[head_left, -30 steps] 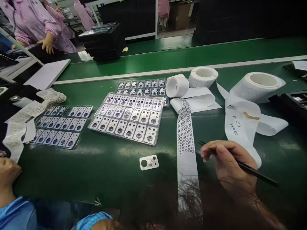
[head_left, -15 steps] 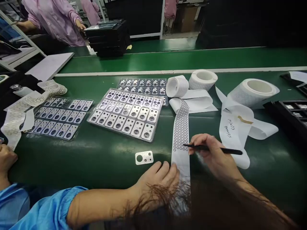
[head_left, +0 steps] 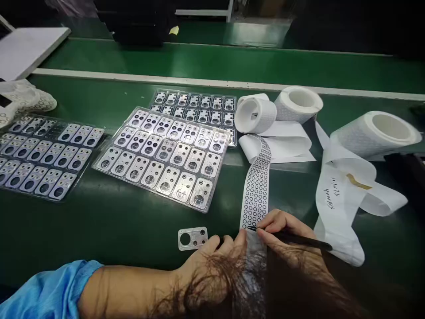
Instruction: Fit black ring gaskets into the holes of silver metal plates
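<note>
My right hand grips black tweezers, whose tip touches the lower rows of black rings on a white sticker strip. Beside it my left hand rests with bent fingers at the strip's left edge; hair in front of the camera partly covers it, and whether it pinches the strip is unclear. One metal plate with a large hole and smaller ones lies flat just left of my left fingertips. Behind it sits a clear tray filled with similar plates.
More plate trays lie at the left and behind the middle one. Sticker rolls stand at the back, another roll at the right with a handwritten liner. A white board is at the far left.
The view has tilted down and closer. The tweezers' tip has moved from the strip's right side to its lower left rows, and my right hand is now close to my left.
</note>
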The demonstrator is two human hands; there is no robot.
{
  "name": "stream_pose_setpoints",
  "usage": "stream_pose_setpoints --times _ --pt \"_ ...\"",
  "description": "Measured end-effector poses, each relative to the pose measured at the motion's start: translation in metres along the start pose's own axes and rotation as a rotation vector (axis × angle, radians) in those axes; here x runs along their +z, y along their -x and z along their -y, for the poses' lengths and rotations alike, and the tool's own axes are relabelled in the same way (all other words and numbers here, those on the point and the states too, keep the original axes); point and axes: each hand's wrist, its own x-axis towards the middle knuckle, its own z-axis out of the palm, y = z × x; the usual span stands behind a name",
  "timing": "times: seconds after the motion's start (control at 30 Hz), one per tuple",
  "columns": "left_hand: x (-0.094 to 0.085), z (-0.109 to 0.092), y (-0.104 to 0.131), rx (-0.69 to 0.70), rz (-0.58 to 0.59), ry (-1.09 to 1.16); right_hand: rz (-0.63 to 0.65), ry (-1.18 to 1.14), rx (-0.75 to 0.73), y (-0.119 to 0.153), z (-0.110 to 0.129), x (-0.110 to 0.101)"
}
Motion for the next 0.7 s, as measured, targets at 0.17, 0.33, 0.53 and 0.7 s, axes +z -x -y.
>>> stream_pose_setpoints --times 0.17,0.33,0.53,0.7 --pt "0.004 -0.006 -0.003 -0.025 0.035 0.007 0.011 0.077 -0.082 0.000 0.001 0.000" --pt "0.000 -0.004 -0.006 -0.033 0.014 0.031 0.019 0.127 -0.019 0.009 -0.011 -0.004" --pt "-0.005 -0.004 -0.006 -0.013 0.075 0.027 0.031 0.085 0.036 0.008 -0.008 -0.003" --pt "-0.006 -0.003 -0.008 -0.021 0.067 0.046 0.057 0.077 0.039 -0.002 0.003 -0.002"
